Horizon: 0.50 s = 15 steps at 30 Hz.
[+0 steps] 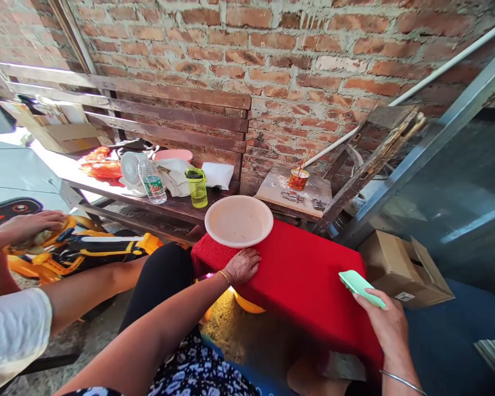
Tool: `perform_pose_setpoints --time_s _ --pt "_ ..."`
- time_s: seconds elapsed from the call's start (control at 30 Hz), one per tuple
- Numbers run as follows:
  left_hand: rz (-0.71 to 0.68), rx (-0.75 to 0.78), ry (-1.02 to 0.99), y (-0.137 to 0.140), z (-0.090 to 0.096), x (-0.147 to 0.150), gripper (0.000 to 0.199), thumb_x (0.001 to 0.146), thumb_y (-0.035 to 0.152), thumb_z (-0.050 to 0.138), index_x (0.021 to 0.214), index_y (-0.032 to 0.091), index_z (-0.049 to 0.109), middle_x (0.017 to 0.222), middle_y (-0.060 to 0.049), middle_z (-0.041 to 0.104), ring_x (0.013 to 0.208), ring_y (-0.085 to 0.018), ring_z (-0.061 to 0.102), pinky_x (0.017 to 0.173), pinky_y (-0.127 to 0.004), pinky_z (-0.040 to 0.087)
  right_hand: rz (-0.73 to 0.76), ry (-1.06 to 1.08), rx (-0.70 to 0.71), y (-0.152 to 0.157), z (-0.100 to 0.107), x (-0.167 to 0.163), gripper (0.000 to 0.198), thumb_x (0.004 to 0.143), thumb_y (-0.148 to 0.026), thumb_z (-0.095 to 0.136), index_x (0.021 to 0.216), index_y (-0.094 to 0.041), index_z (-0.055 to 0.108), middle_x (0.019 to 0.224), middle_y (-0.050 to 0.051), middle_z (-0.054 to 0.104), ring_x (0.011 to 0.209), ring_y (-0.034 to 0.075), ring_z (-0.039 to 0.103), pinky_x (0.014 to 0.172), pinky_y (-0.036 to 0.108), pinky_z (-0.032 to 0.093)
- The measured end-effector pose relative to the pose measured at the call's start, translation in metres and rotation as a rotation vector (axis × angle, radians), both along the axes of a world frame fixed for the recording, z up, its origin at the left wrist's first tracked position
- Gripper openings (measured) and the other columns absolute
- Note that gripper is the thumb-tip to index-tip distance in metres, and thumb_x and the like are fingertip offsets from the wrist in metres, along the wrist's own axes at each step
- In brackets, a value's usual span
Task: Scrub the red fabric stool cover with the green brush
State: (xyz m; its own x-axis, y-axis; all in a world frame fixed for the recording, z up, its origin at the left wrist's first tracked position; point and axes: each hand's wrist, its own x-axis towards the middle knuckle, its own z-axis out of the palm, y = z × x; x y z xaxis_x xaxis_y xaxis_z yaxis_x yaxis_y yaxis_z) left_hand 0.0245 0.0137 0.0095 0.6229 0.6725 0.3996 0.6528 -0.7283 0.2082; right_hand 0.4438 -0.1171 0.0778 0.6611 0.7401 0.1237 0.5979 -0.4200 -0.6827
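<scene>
A thin gold-coloured bangle [223, 276] circles the left wrist [216, 286], a silver-coloured bangle [402, 380] the right wrist [397, 360]; pale blotches pattern a black garment [202, 369] above plain black legwear [160, 278].

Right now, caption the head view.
Left hand on red cloth beside pale round plastic basin; right hand holding mint-green oblong object.

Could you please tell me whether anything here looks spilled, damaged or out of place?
Yes: pale powder lies scattered on the low wooden stand beside the round red-and-gold cup of thin sticks, perhaps spilled ash. To its right, the weathered brown wooden beam looks damaged, its upper end splintered.
</scene>
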Motion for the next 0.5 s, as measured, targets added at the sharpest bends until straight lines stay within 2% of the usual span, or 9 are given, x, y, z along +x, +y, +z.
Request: perform_pose_setpoints --time_s 0.07,0.17,0.27,0.37,0.5 --pt "-0.001 0.003 -0.001 0.000 -0.001 -0.001 0.021 0.093 0.015 0.058 0.108 0.020 0.072 0.116 -0.009 0.069 0.110 -0.024 0.063 0.107 -0.040 0.048 0.166 0.080 0.090 0.013 0.004 -0.044 0.050 0.054 -0.064 0.070 0.084 -0.025 0.076 0.095 0.008 0.062 0.092 0.030 0.062 0.088 0.045 0.050" --pt "-0.009 0.007 -0.012 0.001 -0.001 -0.001 0.022 0.093 0.014 0.057 0.109 0.018 0.071 0.117 -0.010 0.069 0.111 -0.024 0.063 0.107 -0.040 0.049 0.422 0.189 0.122 0.029 0.004 -0.100 0.037 0.058 -0.055 0.071 0.082 -0.026 0.075 0.096 0.005 0.061 0.092 0.026 0.063 0.086 0.039 0.050" --pt "-0.021 0.007 -0.017 0.001 -0.001 -0.002 0.022 0.094 0.014 0.056 0.109 0.018 0.071 0.117 -0.010 0.069 0.112 -0.024 0.063 0.106 -0.040 0.050 0.577 0.216 0.093 0.034 0.002 -0.123 0.029 0.059 -0.047 0.071 0.080 -0.028 0.074 0.094 0.003 0.061 0.093 0.025 0.063 0.085 0.037 0.050" --pt "-0.026 0.008 -0.016 0.001 0.000 -0.002 0.022 0.094 0.014 0.055 0.109 0.018 0.071 0.116 -0.010 0.069 0.112 -0.024 0.064 0.106 -0.041 0.050 0.539 0.203 0.073 0.027 0.000 -0.107 0.031 0.058 -0.049 0.070 0.080 -0.028 0.074 0.094 0.004 0.061 0.095 0.026 0.064 0.087 0.038 0.050" --pt "-0.022 0.009 -0.023 0.001 0.000 -0.001 0.022 0.093 0.014 0.056 0.109 0.019 0.071 0.116 -0.010 0.069 0.111 -0.025 0.064 0.106 -0.042 0.050 0.277 0.091 0.002 -0.001 -0.005 -0.034 0.044 0.054 -0.060 0.069 0.082 -0.027 0.076 0.097 0.007 0.063 0.091 0.030 0.064 0.088 0.044 0.050"
